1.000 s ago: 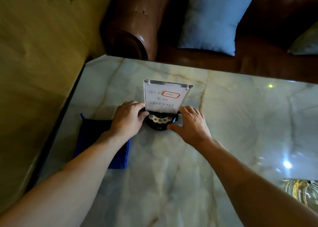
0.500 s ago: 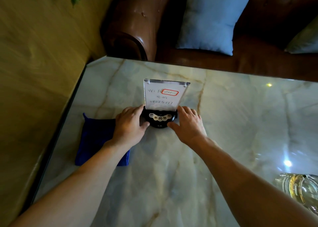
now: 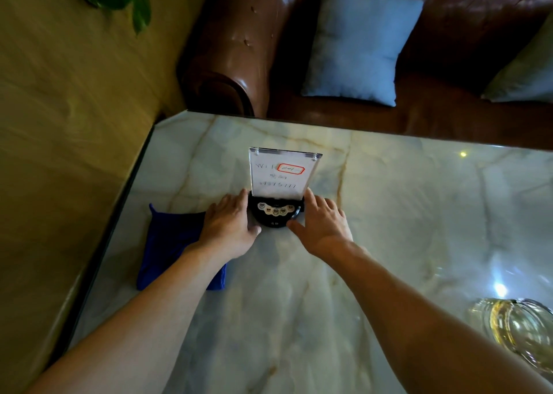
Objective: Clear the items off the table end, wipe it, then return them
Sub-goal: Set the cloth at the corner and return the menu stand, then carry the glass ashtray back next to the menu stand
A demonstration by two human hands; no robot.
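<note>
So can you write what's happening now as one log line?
left hand, right hand: flank black round sign stand base | blue folded cloth: flat on marble table

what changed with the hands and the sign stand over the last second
Very little. Both hands stay cupped on the black base of the sign stand, left hand and right hand on either side; it sits on the table roughly where it was. The blue cloth and glass ashtray stayed put.

The handwriting on the sign card (image 3: pixel 279 174) is too blurred to read. The left forearm covers the right part of the blue cloth (image 3: pixel 167 247). The glass dish (image 3: pixel 522 332), lower right, is cut by the frame edge. The button labels on the black base (image 3: pixel 273 212) are too small.
</note>
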